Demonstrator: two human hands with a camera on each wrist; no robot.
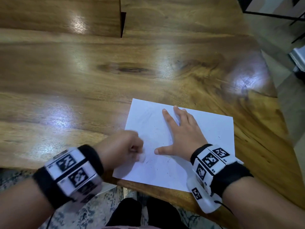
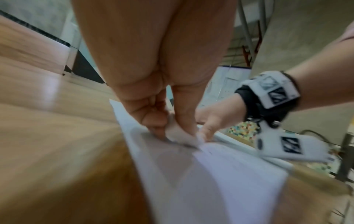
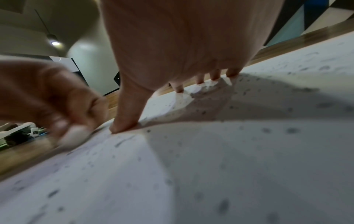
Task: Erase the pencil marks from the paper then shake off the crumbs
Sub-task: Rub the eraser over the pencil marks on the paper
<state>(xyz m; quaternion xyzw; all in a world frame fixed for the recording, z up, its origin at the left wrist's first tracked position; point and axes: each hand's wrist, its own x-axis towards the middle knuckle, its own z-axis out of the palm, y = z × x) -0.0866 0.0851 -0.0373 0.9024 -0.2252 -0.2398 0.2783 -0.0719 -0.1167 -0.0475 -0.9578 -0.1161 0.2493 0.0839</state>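
Note:
A white sheet of paper (image 1: 204, 156) lies near the front right edge of the wooden table (image 1: 82, 83). Dark eraser crumbs (image 3: 293, 130) are scattered over the paper (image 3: 210, 174). My left hand (image 1: 125, 147) pinches a small white eraser (image 1: 142, 157) against the sheet's left part; the hand is blurred. In the left wrist view the eraser (image 2: 178, 133) sits between thumb and fingers, its tip on the paper (image 2: 220, 181). My right hand (image 1: 183, 131) lies flat on the paper with fingers spread, pressing it down. Its thumb (image 3: 128, 121) touches the sheet close to the eraser (image 3: 73, 137).
The table's front edge (image 1: 165, 194) runs just below the paper, with patterned floor (image 1: 102, 210) beneath. A second wooden surface (image 1: 62, 15) stands at the back left. Black metal frame legs (image 1: 290, 15) stand beyond the table's right corner.

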